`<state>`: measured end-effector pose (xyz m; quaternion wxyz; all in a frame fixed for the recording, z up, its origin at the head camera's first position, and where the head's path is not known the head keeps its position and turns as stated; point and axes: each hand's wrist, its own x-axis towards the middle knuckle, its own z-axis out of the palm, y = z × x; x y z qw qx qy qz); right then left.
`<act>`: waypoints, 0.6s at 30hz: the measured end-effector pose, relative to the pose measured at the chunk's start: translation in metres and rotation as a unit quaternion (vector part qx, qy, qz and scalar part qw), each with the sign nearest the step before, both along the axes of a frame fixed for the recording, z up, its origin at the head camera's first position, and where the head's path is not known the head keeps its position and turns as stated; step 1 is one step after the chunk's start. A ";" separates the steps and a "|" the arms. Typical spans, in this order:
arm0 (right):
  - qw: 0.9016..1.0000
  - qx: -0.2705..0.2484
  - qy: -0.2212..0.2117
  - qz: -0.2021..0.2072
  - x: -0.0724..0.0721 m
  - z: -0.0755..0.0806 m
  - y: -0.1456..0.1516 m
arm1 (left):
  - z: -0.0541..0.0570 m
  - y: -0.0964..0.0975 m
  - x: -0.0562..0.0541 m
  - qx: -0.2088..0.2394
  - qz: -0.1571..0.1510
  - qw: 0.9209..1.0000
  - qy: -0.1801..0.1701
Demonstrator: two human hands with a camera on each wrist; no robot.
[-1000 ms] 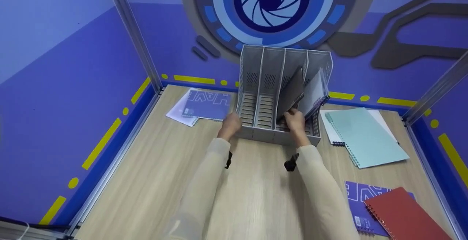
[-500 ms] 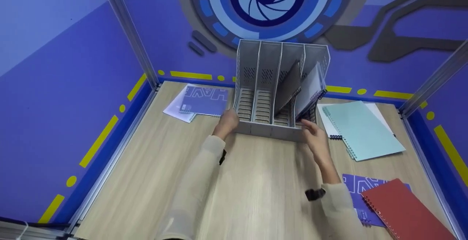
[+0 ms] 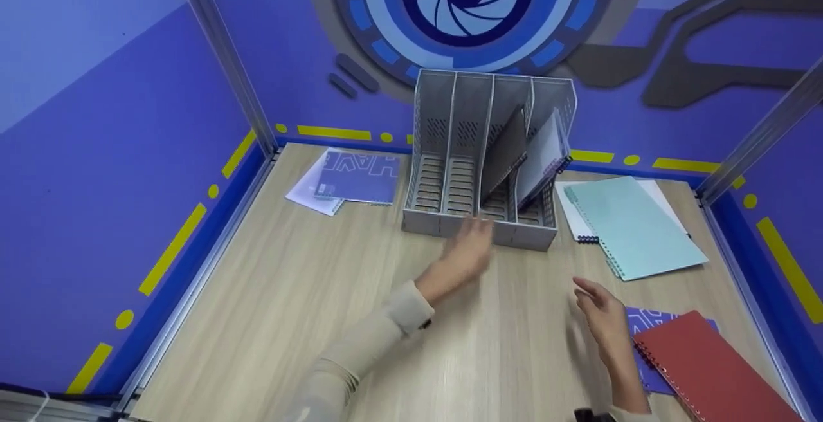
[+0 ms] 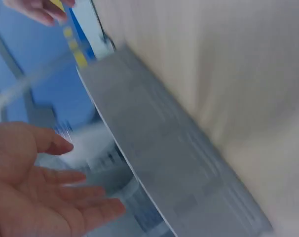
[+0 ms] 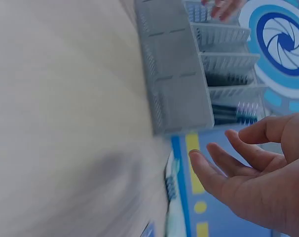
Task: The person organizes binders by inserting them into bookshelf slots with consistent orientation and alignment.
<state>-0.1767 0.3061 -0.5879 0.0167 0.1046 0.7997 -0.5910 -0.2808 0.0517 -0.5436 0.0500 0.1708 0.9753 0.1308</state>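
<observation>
A grey file rack (image 3: 479, 229) with several upright compartments stands against the back wall. A dark brown spiral notebook (image 3: 506, 155) leans in its third compartment from the left. Pale spiral notebooks (image 3: 541, 161) lean together in the rightmost one. My left hand (image 3: 460, 258), blurred, is in front of the rack's low front wall; in the left wrist view its fingers (image 4: 102, 212) are extended and hold nothing. Over the table to the right of the rack, my right hand (image 3: 604, 316) is held with loosely bent fingers and nothing in them, near a red spiral notebook (image 3: 714, 364).
The red notebook overlaps a purple notebook (image 3: 652, 380) at front right. A mint-green notebook (image 3: 640, 229) lies over a white one (image 3: 575, 219) right of the rack. To its left, another purple notebook (image 3: 360, 181) overlaps a pale lilac one (image 3: 305, 195).
My right hand has left the brown notebook, passed the rack's right front corner and come back toward the front right. My left hand has let go of the left corner and moved right.
</observation>
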 end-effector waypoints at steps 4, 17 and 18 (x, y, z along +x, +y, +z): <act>0.997 0.005 -0.071 -0.025 0.028 -0.010 0.017 | -0.020 0.034 0.037 -0.036 -0.150 0.988 0.025; 0.971 -0.061 -0.148 -0.178 0.102 -0.028 0.066 | -0.055 0.138 0.091 -0.055 -0.394 0.916 0.050; 0.967 -0.070 -0.144 -0.196 0.107 -0.031 0.071 | -0.056 0.144 0.093 -0.059 -0.402 0.912 0.050</act>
